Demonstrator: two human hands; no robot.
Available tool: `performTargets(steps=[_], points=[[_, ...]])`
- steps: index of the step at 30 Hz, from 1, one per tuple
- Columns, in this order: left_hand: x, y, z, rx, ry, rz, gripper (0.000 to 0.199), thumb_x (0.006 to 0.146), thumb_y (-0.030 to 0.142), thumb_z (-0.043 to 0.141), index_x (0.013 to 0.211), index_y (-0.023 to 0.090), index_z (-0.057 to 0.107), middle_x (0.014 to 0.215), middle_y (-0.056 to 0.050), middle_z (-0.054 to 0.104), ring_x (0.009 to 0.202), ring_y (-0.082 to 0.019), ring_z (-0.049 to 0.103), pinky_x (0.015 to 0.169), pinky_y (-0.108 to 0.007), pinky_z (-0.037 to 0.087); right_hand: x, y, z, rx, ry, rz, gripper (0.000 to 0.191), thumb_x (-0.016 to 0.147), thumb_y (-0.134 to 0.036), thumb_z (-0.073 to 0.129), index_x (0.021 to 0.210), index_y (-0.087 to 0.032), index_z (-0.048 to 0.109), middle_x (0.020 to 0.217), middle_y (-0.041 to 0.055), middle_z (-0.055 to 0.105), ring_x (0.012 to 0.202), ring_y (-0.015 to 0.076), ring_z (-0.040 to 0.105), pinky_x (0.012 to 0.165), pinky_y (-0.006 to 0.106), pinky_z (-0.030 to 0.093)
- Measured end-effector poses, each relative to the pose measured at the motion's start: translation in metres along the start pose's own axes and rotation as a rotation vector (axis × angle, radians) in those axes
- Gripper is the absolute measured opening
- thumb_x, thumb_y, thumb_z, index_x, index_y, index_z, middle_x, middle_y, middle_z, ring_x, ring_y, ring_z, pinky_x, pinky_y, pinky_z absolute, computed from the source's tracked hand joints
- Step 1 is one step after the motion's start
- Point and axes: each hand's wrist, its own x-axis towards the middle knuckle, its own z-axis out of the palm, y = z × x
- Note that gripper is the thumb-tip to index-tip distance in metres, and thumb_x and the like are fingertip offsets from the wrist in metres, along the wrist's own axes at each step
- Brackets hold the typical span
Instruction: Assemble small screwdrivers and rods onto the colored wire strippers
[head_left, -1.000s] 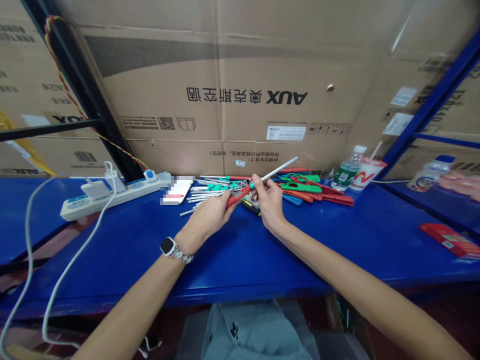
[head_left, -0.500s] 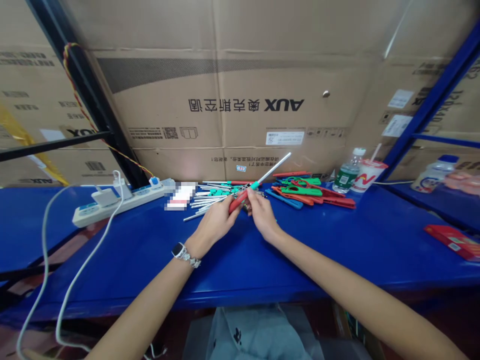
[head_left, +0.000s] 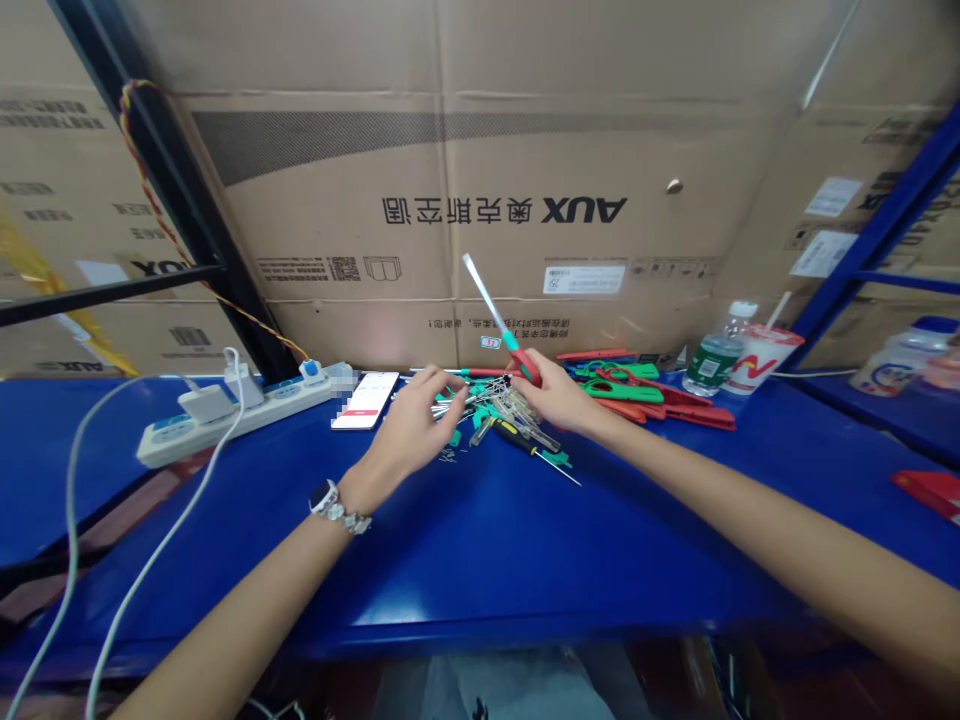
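My right hand (head_left: 553, 392) is closed round the red handle of a rod-like tool (head_left: 491, 310) with a green collar and a silver shaft. That shaft points up and to the left. My left hand (head_left: 420, 418) hovers over a pile of silver rods (head_left: 450, 402), thumb and fingers apart, with nothing visible in it. Its fingers cover part of the pile. Below my right hand lie small clear and metal pieces (head_left: 523, 415), green plastic parts (head_left: 556, 459) and a black-and-yellow screwdriver (head_left: 517, 436).
Red, orange and green plastic pieces (head_left: 622, 392) lie to the right, before a water bottle (head_left: 718, 350) and a paper cup (head_left: 765, 358). On the left are a phone (head_left: 367, 398) and a power strip (head_left: 169, 438) with trailing white cables. Cardboard (head_left: 510, 150) walls the back of the blue table (head_left: 450, 560).
My left hand has let go of the red handle and moved left to the rods. The tool, now only in my right hand, has swung from pointing up-right to up-left.
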Motion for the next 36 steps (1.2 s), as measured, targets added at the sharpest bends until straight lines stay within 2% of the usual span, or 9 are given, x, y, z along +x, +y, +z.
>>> performTargets(steps=[3, 6, 8, 12, 18, 21, 27, 31, 36], points=[[0.016, -0.03, -0.003, 0.086, 0.011, 0.005, 0.021, 0.1, 0.028, 0.047, 0.114, 0.017, 0.059, 0.114, -0.011, 0.06, 0.095, -0.021, 0.064, 0.086, -0.038, 0.053, 0.027, 0.004, -0.018, -0.369, -0.171, 0.002, 0.044, 0.078, -0.025, 0.068, 0.116, -0.023, 0.047, 0.069, -0.0041, 0.057, 0.056, 0.0169, 0.05, 0.058, 0.031, 0.038], [0.035, -0.065, 0.003, 0.137, -0.115, -0.053, 0.026, 0.096, 0.023, 0.047, 0.12, 0.015, 0.056, 0.121, -0.014, 0.059, 0.097, -0.024, 0.066, 0.089, -0.041, 0.054, 0.056, 0.012, -0.024, -0.525, -0.3, -0.055, 0.042, 0.081, -0.016, 0.06, 0.121, -0.019, 0.047, 0.077, 0.0006, 0.061, 0.064, 0.0186, 0.055, 0.059, 0.029, 0.039], [0.047, -0.087, 0.01, 0.152, -0.19, -0.071, 0.027, 0.094, 0.022, 0.047, 0.117, 0.015, 0.058, 0.12, -0.015, 0.06, 0.098, -0.026, 0.066, 0.092, -0.043, 0.054, 0.075, 0.02, -0.023, -0.623, -0.31, -0.134, 0.038, 0.084, -0.014, 0.059, 0.121, -0.017, 0.053, 0.086, 0.0055, 0.065, 0.074, 0.0206, 0.059, 0.067, 0.031, 0.043], [0.068, -0.118, 0.026, 0.241, -0.228, -0.114, 0.027, 0.093, 0.023, 0.046, 0.111, 0.014, 0.063, 0.113, -0.016, 0.064, 0.099, -0.027, 0.066, 0.096, -0.043, 0.052, 0.101, 0.039, -0.016, -0.766, -0.332, -0.294, 0.037, 0.087, -0.012, 0.061, 0.124, -0.014, 0.064, 0.112, 0.0156, 0.064, 0.101, 0.0267, 0.061, 0.088, 0.036, 0.046], [0.085, -0.14, 0.042, 0.235, -0.308, -0.129, 0.026, 0.088, 0.019, 0.046, 0.098, 0.016, 0.07, 0.104, -0.014, 0.069, 0.098, -0.027, 0.067, 0.096, -0.042, 0.053, 0.11, 0.057, -0.003, -0.801, -0.282, -0.299, 0.036, 0.089, -0.011, 0.061, 0.124, -0.014, 0.068, 0.114, 0.016, 0.067, 0.108, 0.0281, 0.06, 0.097, 0.041, 0.046], [0.086, -0.145, 0.043, 0.221, -0.335, -0.115, 0.028, 0.087, 0.016, 0.045, 0.095, 0.017, 0.071, 0.104, -0.012, 0.071, 0.097, -0.025, 0.067, 0.097, -0.039, 0.052, 0.107, 0.058, -0.002, -0.788, -0.247, -0.295, 0.027, 0.087, -0.011, 0.062, 0.113, -0.013, 0.072, 0.114, 0.0155, 0.066, 0.109, 0.0281, 0.059, 0.097, 0.041, 0.047], [0.079, -0.137, 0.038, 0.193, -0.315, -0.092, 0.027, 0.091, 0.017, 0.043, 0.1, 0.015, 0.069, 0.107, -0.014, 0.068, 0.1, -0.027, 0.066, 0.097, -0.041, 0.052, 0.099, 0.055, -0.014, -0.632, -0.13, -0.279, 0.023, 0.088, -0.016, 0.065, 0.11, -0.013, 0.073, 0.111, 0.0146, 0.065, 0.109, 0.0279, 0.06, 0.1, 0.042, 0.047], [0.066, -0.114, 0.028, 0.165, -0.299, -0.029, 0.025, 0.096, 0.021, 0.043, 0.105, 0.015, 0.066, 0.102, -0.012, 0.067, 0.098, -0.026, 0.065, 0.093, -0.042, 0.052, 0.081, 0.048, -0.016, -0.525, -0.187, -0.321, 0.017, 0.092, -0.017, 0.059, 0.102, -0.018, 0.073, 0.102, 0.0104, 0.069, 0.102, 0.0254, 0.063, 0.093, 0.041, 0.049], [0.047, -0.075, 0.022, 0.096, -0.277, 0.032, 0.021, 0.099, 0.024, 0.044, 0.107, 0.018, 0.063, 0.106, -0.009, 0.066, 0.102, -0.025, 0.064, 0.092, -0.041, 0.051, 0.049, 0.042, -0.022, -0.436, -0.114, -0.309, 0.019, 0.092, -0.012, 0.056, 0.099, -0.021, 0.072, 0.1, 0.0078, 0.071, 0.097, 0.023, 0.064, 0.088, 0.039, 0.05]])
